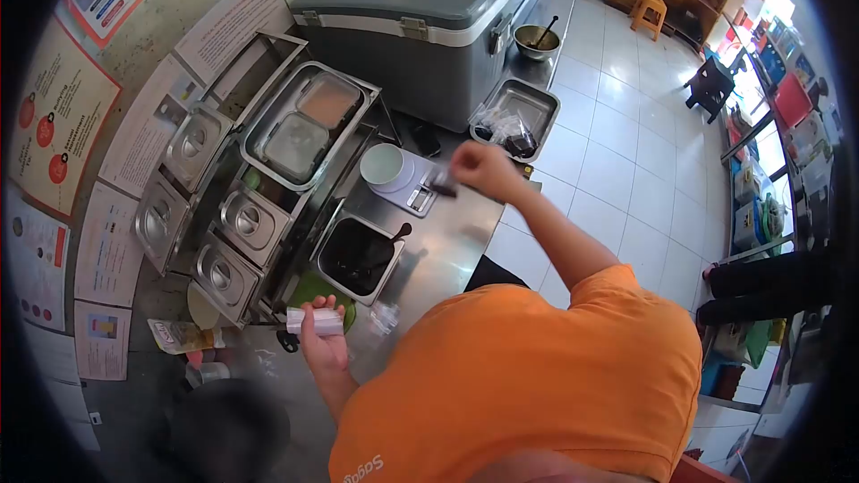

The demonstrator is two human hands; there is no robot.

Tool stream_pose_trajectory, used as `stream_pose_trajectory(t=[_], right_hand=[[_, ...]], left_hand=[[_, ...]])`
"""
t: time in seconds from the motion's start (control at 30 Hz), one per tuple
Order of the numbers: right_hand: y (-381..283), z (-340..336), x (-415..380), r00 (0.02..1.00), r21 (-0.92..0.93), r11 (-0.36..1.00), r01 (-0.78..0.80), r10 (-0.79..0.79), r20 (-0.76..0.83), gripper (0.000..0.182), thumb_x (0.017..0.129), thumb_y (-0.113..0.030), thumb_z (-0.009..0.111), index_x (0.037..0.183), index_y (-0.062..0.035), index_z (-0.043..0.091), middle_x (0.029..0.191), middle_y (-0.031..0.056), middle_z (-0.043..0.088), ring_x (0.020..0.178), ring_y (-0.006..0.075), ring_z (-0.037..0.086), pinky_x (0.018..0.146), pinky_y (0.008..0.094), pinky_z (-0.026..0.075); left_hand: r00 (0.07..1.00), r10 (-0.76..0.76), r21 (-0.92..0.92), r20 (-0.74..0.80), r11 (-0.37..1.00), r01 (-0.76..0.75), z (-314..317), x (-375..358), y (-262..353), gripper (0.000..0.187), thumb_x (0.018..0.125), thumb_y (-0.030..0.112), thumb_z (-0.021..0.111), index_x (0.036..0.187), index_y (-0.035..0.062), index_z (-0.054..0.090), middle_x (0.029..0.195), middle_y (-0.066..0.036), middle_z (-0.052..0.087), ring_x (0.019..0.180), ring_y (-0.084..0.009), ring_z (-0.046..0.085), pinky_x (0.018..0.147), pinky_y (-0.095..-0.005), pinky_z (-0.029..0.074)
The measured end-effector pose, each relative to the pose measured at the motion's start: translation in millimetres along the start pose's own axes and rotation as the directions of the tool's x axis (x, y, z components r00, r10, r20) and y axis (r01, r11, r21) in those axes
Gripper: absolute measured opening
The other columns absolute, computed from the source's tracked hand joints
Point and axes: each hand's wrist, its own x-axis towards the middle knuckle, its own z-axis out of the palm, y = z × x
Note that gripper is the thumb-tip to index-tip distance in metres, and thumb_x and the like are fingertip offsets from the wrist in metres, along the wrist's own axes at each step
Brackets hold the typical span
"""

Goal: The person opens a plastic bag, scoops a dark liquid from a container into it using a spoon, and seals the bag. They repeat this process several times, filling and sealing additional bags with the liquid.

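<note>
My left hand [326,340] is closed round a stack of small clear plastic bags [315,321], near the counter's lower left. My right hand [479,170] is raised just right of a white kitchen scale [419,200], with a small dark packet [442,185] hanging from its fingertips, blurred. A pale round bowl [382,165] sits on the scale. Below the scale stands a steel pan [356,254] of dark sauce with a dark spoon [402,233] in it. Beyond my right hand, a steel tray [537,113] holds several bagged dark packets [514,138].
A grey cooler [403,27] stands at the back, beside a metal bowl [537,41]. Lidded steel containers [227,270] fill a rack at the left. Loose clear plastic [384,317] lies near the sauce pan. At the far right, a person's dark-clothed legs [761,286] show.
</note>
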Motion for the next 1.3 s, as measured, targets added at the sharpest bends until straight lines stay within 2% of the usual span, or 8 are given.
stream_pose_trajectory(t=[0.23, 0.5, 0.63, 0.7, 0.83, 0.97, 1.1, 1.3], right_hand=[[112.8, -88.8, 42.1, 0.775, -0.412, 0.902, -0.129, -0.168, -0.610, 0.006, 0.078, -0.007, 0.060, 0.082, -0.0028, 0.062, 0.078, 0.0168, 0.063, 0.073, 0.0302, 0.062, 0.067, 0.0361, 0.049], [191.2, -118.8, 75.0, 0.709, -0.449, 0.837, -0.312, -0.109, -0.696, 0.005, 0.078, -0.008, 0.059, 0.082, -0.0062, 0.061, 0.078, 0.0163, 0.061, 0.078, 0.0349, 0.060, 0.070, 0.0427, 0.047], [157.8, -80.9, 49.3, 0.919, -0.657, 0.667, -0.351, 0.114, -0.377, 0.020, 0.079, -0.015, 0.055, 0.097, -0.0100, 0.063, 0.105, 0.0142, 0.058, 0.098, 0.0335, 0.057, 0.082, 0.0416, 0.048], [115.8, -48.0, 33.3, 0.952, -0.741, 0.661, -0.123, -0.134, -0.277, 0.023, 0.077, -0.016, 0.059, 0.099, -0.0081, 0.063, 0.104, 0.0139, 0.058, 0.099, 0.0320, 0.057, 0.084, 0.0423, 0.048], [26.6, 47.8, 3.0, 0.998, -0.332, 0.942, 0.051, -0.035, 0.053, 0.030, 0.075, -0.018, 0.068, 0.103, -0.0076, 0.063, 0.105, 0.0135, 0.061, 0.099, 0.0303, 0.057, 0.087, 0.0389, 0.045], [-46.0, 121.5, -43.6, 0.605, 0.254, 0.966, 0.043, -0.227, 0.763, 0.048, 0.075, -0.032, 0.075, 0.111, -0.0045, 0.060, 0.096, 0.0120, 0.066, 0.084, 0.0206, 0.063, 0.073, 0.0318, 0.050], [-86.0, 133.4, -49.9, 0.442, 0.244, 0.969, -0.036, -0.204, 0.874, 0.022, 0.084, -0.017, 0.064, 0.098, -0.0003, 0.062, 0.082, 0.0075, 0.066, 0.070, 0.0153, 0.065, 0.063, 0.0287, 0.050], [-65.8, 124.3, -39.8, 0.601, 0.244, 0.968, -0.059, -0.161, 0.783, 0.011, 0.085, -0.012, 0.059, 0.087, -0.0014, 0.063, 0.074, 0.0056, 0.066, 0.066, 0.0127, 0.064, 0.060, 0.0268, 0.050]], left_hand=[[0.988, -0.139, -0.093, -0.072, 0.987, 0.132, -24.6, 5.6, -17.8, 0.018, 0.091, 0.020, 0.054, 0.103, 0.0068, 0.052, 0.102, -0.008, 0.057, 0.100, -0.0226, 0.055, 0.085, -0.0395, 0.045], [0.995, -0.035, 0.131, -0.090, 0.990, 0.047, -26.7, -13.4, -5.6, 0.024, 0.088, 0.015, 0.060, 0.108, 0.0038, 0.052, 0.095, -0.005, 0.056, 0.088, -0.0170, 0.054, 0.074, -0.0358, 0.046], [0.991, -0.016, 0.100, -0.135, 0.995, 0.030, -52.3, -15.7, -15.2, 0.025, 0.087, 0.013, 0.061, 0.108, 0.0032, 0.051, 0.093, -0.004, 0.056, 0.081, -0.0160, 0.054, 0.070, -0.0338, 0.046], [0.988, -0.022, 0.076, -0.151, 0.997, 0.034, -48.2, -16.6, -19.5, 0.024, 0.087, 0.013, 0.062, 0.107, 0.0031, 0.051, 0.092, -0.004, 0.056, 0.079, -0.0156, 0.054, 0.068, -0.0335, 0.046], [0.984, -0.034, 0.160, -0.176, 0.985, 0.062, -24.4, -20.8, -26.3, 0.018, 0.086, 0.011, 0.062, 0.099, 0.0038, 0.052, 0.084, -0.003, 0.054, 0.073, -0.0140, 0.052, 0.066, -0.0316, 0.045], [0.996, -0.084, 0.240, 0.004, 0.967, 0.080, -1.7, -21.3, -37.2, 0.013, 0.085, 0.008, 0.063, 0.092, 0.0044, 0.052, 0.079, -0.003, 0.052, 0.068, -0.0120, 0.050, 0.063, -0.0276, 0.041], [0.988, -0.118, 0.357, 0.096, 0.931, 0.076, 16.1, -20.8, -31.3, 0.013, 0.083, 0.006, 0.063, 0.083, 0.0052, 0.050, 0.073, -0.002, 0.051, 0.067, -0.0119, 0.049, 0.063, -0.0266, 0.040], [0.998, -0.057, 0.264, 0.029, 0.963, 0.047, -17.2, -19.1, -22.4, 0.014, 0.082, 0.004, 0.060, 0.086, 0.0063, 0.047, 0.079, -0.004, 0.051, 0.067, -0.0140, 0.049, 0.064, -0.0275, 0.042]])
